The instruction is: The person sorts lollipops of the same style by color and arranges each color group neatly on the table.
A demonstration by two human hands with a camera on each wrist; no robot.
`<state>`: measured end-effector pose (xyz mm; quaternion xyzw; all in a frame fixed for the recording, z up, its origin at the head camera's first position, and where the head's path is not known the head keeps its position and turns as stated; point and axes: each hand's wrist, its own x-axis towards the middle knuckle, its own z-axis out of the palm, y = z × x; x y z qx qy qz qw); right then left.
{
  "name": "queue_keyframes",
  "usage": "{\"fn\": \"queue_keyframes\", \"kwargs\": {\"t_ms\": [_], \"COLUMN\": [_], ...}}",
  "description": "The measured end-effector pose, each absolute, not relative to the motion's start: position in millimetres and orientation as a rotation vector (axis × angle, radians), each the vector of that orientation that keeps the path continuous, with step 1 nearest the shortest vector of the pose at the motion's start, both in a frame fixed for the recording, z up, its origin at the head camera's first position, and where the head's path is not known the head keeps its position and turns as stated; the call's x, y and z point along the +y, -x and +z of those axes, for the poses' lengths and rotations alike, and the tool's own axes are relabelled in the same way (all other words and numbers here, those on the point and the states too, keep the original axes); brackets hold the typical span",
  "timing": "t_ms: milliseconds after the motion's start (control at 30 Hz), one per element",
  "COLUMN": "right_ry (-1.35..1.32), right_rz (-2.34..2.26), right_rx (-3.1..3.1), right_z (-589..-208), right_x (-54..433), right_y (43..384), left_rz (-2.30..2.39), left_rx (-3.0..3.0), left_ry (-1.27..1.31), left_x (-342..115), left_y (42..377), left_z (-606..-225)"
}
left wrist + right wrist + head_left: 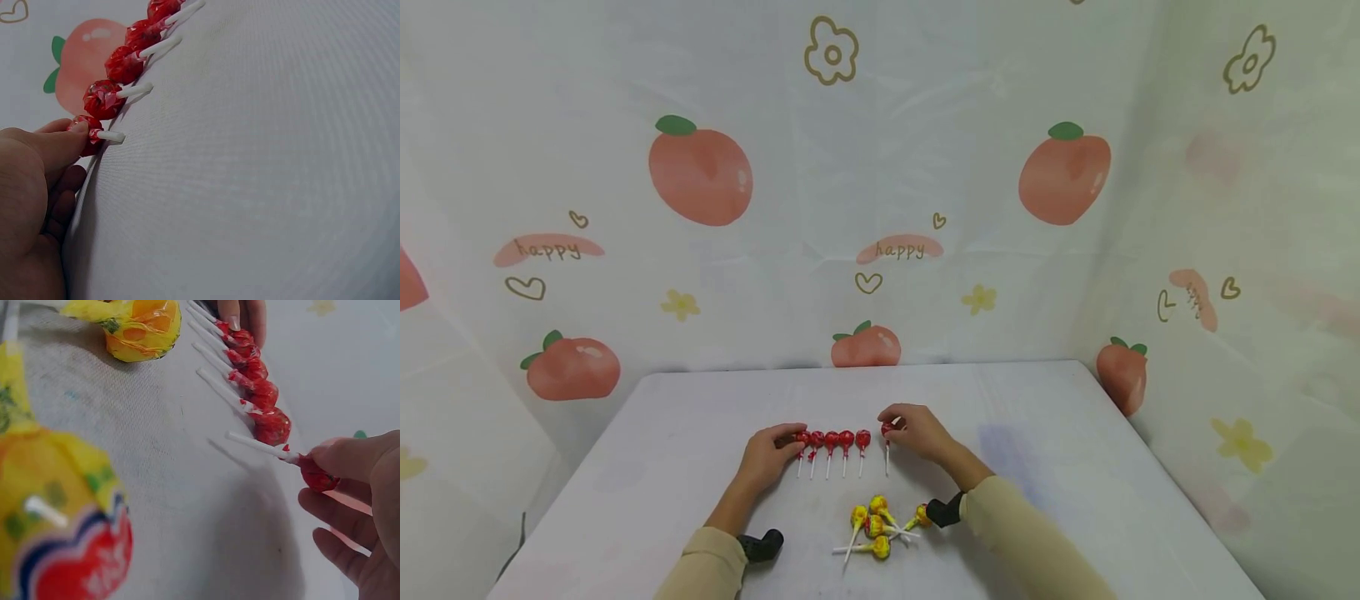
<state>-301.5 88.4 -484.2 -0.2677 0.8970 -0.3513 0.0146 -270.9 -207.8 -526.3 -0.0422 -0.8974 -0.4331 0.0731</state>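
Our right hand (922, 433), closed to a pinch, has the lone pop (319, 480) by its head, stick (255, 444) back toward us, just right of the row (832, 439) with a gap, while our left hand (763, 458) likewise pinches the left-end pop (94, 145).

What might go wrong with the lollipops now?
The right hand pinches a red lollipop beside the row of red lollipops, so it might bump the nearest one crooked. The left hand holds the end lollipop; if it slips or tugs, the row might shift. And the black wrist device on the right arm is very close to a yellow lollipop in the head view, so it might nudge it.
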Motion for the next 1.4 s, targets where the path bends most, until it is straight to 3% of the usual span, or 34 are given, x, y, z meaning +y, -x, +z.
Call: {"fn": "queue_keyframes", "kwargs": {"t_ms": [1400], "right_ry": [0.673], "right_rz": [-1.108], "right_rx": [2.745], "right_z": [-498.8], "right_x": [69.9], "right_y": [309.5], "left_rz": [-1.301], "left_rx": [-2.687], "left_ry": [0.116], "left_x": [-207.8], "left_y": [270.1], "left_z": [-525.9]}}
